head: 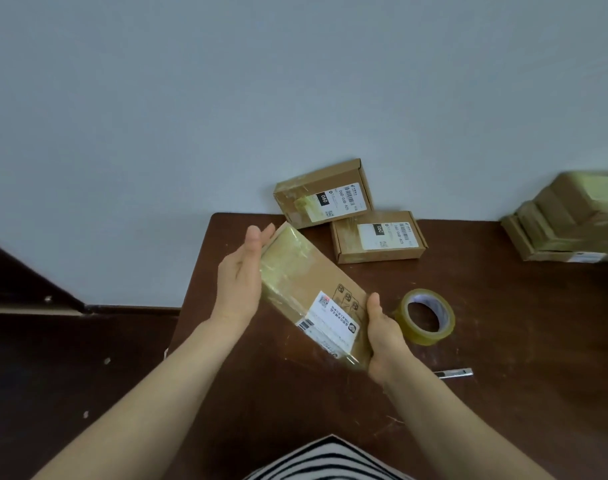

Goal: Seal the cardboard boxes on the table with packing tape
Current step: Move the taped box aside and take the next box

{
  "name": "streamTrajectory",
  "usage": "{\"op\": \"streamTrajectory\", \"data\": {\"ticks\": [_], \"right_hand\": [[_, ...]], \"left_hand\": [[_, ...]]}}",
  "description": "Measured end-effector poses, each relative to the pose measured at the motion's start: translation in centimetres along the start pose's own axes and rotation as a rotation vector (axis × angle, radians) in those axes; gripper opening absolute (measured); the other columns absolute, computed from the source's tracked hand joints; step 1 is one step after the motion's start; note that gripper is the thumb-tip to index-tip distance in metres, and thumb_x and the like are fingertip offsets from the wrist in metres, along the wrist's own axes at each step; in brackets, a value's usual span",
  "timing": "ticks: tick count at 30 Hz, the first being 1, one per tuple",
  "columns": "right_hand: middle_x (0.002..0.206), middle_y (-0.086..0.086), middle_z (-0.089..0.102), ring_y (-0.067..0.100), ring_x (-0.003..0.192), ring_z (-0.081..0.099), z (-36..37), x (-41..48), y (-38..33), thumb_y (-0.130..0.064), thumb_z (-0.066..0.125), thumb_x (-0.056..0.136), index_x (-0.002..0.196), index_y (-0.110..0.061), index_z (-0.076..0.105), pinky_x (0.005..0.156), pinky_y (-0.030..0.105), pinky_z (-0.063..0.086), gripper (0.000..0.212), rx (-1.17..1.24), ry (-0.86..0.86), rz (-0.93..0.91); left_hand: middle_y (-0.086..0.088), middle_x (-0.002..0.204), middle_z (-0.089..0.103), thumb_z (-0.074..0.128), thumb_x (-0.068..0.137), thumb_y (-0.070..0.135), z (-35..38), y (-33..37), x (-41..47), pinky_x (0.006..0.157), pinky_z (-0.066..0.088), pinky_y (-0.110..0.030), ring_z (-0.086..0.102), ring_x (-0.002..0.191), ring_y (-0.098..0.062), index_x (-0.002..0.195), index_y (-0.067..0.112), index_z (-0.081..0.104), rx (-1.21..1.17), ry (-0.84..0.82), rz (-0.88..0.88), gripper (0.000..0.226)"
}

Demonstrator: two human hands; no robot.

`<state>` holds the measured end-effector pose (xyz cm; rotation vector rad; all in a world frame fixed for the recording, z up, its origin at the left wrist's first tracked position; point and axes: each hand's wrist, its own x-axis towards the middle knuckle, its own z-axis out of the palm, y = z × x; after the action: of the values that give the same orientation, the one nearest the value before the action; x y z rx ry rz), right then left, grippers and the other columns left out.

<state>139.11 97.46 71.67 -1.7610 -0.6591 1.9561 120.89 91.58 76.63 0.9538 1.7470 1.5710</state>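
a pale blue-grey wall [226, 98] stands behind, a dark floor [70, 368] lies left, a slim silvery tool [455, 373] lies flat, striped fabric [330, 460] shows below.

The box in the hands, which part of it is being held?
Both hands hold the box: the left hand presses flat against its left side, and the right hand grips its near right end.

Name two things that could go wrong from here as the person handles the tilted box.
1. The held box is tilted; the left hand only presses flat against its end while the right hand grips one corner, so it could slip onto the table.
2. A small metal tool lies beside the right forearm and might get knocked off.
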Motion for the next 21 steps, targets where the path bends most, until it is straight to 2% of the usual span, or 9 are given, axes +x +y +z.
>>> {"op": "streamTrajectory", "data": {"ticks": [2,4,6,9,12,14,17,19,21], "right_hand": [[0.096,0.013,0.070,0.028,0.080,0.067,-0.4,-0.1,-0.1,-0.049,0.038,0.099,0.115,-0.011,0.059,0.073,0.041,0.054,0.046,0.011,0.008,-0.081],[0.103,0.011,0.072,0.028,0.087,0.070,-0.8,-0.2,-0.5,-0.041,0.038,0.101,0.120,-0.013,0.060,0.068,0.037,0.055,0.040,0.149,-0.089,-0.120],[0.108,0.009,0.072,0.027,0.095,0.070,-0.9,-0.6,-1.0,-0.034,0.037,0.100,0.127,-0.013,0.055,0.069,0.036,0.055,0.038,0.234,-0.179,-0.208],[0.119,0.005,0.067,0.025,0.102,0.067,-0.5,-1.0,-1.4,-0.041,0.046,0.095,0.137,-0.018,0.044,0.084,0.043,0.055,0.048,0.095,-0.118,-0.394],[0.126,0.005,0.063,0.025,0.108,0.064,-0.7,-1.4,-2.2,-0.042,0.046,0.097,0.138,-0.021,0.045,0.088,0.041,0.053,0.047,0.016,0.099,-0.443],[0.119,0.008,0.066,0.026,0.103,0.065,-2.0,-1.4,-2.6,-0.039,0.043,0.099,0.126,-0.019,0.058,0.091,0.045,0.053,0.037,0.055,0.221,-0.413],[0.090,0.005,0.074,0.023,0.081,0.071,-4.8,-1.2,-2.5,-0.049,0.039,0.098,0.095,-0.022,0.065,0.074,0.039,0.058,0.038,0.046,0.381,-0.364],[0.077,0.000,0.075,0.017,0.068,0.072,-6.2,-0.9,-2.4,-0.048,0.039,0.098,0.093,-0.022,0.066,0.059,0.031,0.057,0.037,0.036,0.385,-0.396],[0.074,-0.001,0.074,0.018,0.067,0.072,-7.0,-0.2,-2.8,-0.041,0.043,0.096,0.093,-0.022,0.068,0.056,0.030,0.055,0.031,0.021,0.310,-0.419]], "left_hand": [[0.010,0.131,0.059,0.043,0.096,0.049,-0.3,-0.8,0.2,0.094,0.034,-0.002,0.050,0.114,0.013,0.126,0.031,0.059,0.178,-0.009,-0.033,0.039],[0.002,0.139,0.052,0.042,0.100,0.035,-0.8,-1.5,0.7,0.104,0.029,-0.016,0.046,0.127,-0.006,0.136,0.017,0.052,0.312,-0.026,-0.115,0.041],[-0.005,0.139,0.052,0.044,0.100,0.030,-1.2,-2.1,1.2,0.109,0.032,-0.032,0.048,0.128,-0.019,0.136,0.010,0.051,0.255,-0.003,-0.268,0.041],[0.001,0.107,0.072,0.055,0.095,0.035,-0.6,-2.4,0.9,0.087,0.053,-0.039,0.067,0.098,-0.015,0.107,0.023,0.071,0.011,0.006,-0.447,0.024],[0.007,0.094,0.068,0.054,0.095,0.017,1.5,-2.8,1.3,0.087,0.053,-0.040,0.065,0.089,-0.014,0.109,0.021,0.066,0.016,-0.042,-0.416,0.019],[0.010,0.094,0.064,0.050,0.096,0.014,3.3,-3.1,1.6,0.087,0.053,-0.039,0.062,0.089,-0.012,0.112,0.021,0.063,0.012,-0.083,-0.397,0.022],[0.007,0.106,0.064,0.043,0.100,0.032,6.0,-3.2,0.4,0.092,0.051,-0.042,0.061,0.101,-0.016,0.110,0.024,0.062,0.020,-0.150,-0.380,0.023],[0.000,0.124,0.061,0.037,0.101,0.037,7.2,-3.4,-0.3,0.102,0.044,-0.043,0.055,0.117,-0.020,0.127,0.017,0.057,0.107,-0.138,-0.326,0.038],[-0.004,0.143,0.047,0.035,0.102,0.036,8.1,-3.2,-0.5,0.111,0.034,-0.041,0.043,0.131,-0.021,0.143,0.013,0.041,0.173,-0.078,-0.289,0.047]]}}
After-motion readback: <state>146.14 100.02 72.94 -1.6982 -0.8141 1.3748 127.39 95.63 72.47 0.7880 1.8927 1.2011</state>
